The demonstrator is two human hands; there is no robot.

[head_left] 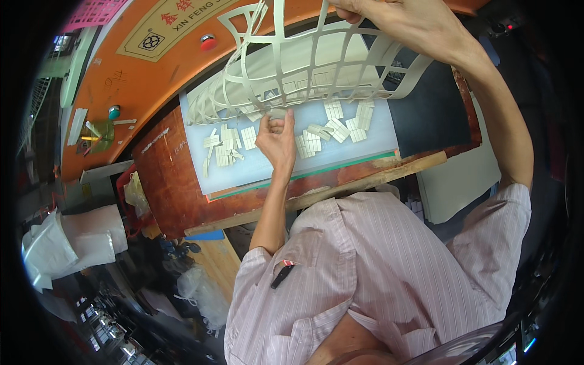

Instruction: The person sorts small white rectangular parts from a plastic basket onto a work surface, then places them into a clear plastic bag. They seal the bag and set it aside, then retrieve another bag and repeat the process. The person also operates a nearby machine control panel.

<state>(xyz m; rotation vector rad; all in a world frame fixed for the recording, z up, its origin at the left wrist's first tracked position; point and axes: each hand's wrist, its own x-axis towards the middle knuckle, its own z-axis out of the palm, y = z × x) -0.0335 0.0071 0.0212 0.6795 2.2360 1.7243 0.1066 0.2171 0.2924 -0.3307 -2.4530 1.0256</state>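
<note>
My right hand is closed at the upper edge of the view, holding up a pale sheet cut into a lattice of large openings. The sheet arches over the far part of a whitish board. Below its near edge, my left hand has fingers and thumb closed around a small pale flat piece. Similar pieces lie in loose clusters to the left and right of that hand. The lattice partly covers more pieces behind it.
An orange machine with a red button and a green knob stands along the far left. A black mat lies right of the board. A wooden bar runs along the near edge; plastic bags sit lower left.
</note>
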